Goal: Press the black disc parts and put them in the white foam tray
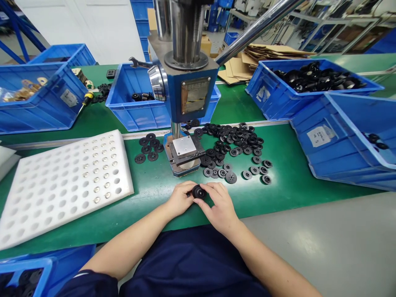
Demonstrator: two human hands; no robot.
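Observation:
Between my two hands, just in front of the press, is a round black plastic part [199,192] with a stepped, ringed face. My left hand [181,200] grips its left side with thumb and fingers. From the right, my right hand [219,204] pinches the same part. The hand press [185,152] stands right beyond, with a flat metal plate [185,147] on its base. Many black wheel-like discs [232,140] lie in a loose heap to the right of the base. A smaller group of flat black discs [150,146] lies to its left.
A white foam tray [62,181] with rows of holes, some holding small shiny metal pieces, lies at left. Blue bins [139,115] stand behind the press and on both sides. The press lever [256,31] slants up right. A screwdriver [86,101] leans by the left bin.

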